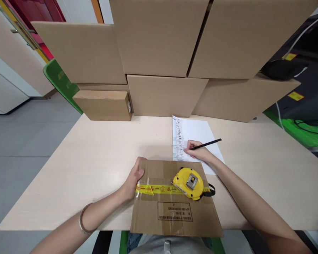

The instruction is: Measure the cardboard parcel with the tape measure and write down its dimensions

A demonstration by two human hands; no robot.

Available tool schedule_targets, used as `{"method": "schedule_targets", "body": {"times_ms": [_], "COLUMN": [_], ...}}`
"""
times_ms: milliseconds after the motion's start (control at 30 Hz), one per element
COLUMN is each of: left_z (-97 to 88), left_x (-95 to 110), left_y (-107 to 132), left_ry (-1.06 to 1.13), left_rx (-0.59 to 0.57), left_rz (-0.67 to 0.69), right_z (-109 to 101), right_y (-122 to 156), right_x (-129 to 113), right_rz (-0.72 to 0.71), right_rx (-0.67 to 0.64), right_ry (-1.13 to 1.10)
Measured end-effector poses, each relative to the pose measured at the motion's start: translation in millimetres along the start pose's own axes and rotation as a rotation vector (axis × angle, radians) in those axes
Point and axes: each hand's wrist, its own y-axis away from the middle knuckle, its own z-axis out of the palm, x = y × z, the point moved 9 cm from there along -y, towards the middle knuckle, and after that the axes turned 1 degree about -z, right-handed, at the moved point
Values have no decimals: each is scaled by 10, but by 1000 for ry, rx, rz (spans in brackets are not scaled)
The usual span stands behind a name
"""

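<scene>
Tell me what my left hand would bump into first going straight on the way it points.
Your left hand would likely meet the lower middle cardboard box across the table; depth is unclear.

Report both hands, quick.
Left hand: closed on the cardboard box near its far left corner.
Right hand: closed, holding a black pen at the paper.

A rounded yellow plastic tape measure (188,182) lies on a rectangular brown cardboard box (161,198). From the box, rectangular white paper (196,131) lies at one o'clock, an oblong brown cardboard carton (106,106) at eleven.
</scene>
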Motion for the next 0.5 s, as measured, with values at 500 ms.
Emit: {"method": "schedule_targets", "body": {"times_ms": [500], "left_z": [-1], "left_x": [1], "left_y": [10], "left_ry": [36], "left_rx": [11], "left_rz": [8], "right_z": [-63], "right_y": [5], "right_x": [1], "right_rz": [105], "right_rx": [70], "right_ry": [157]}}
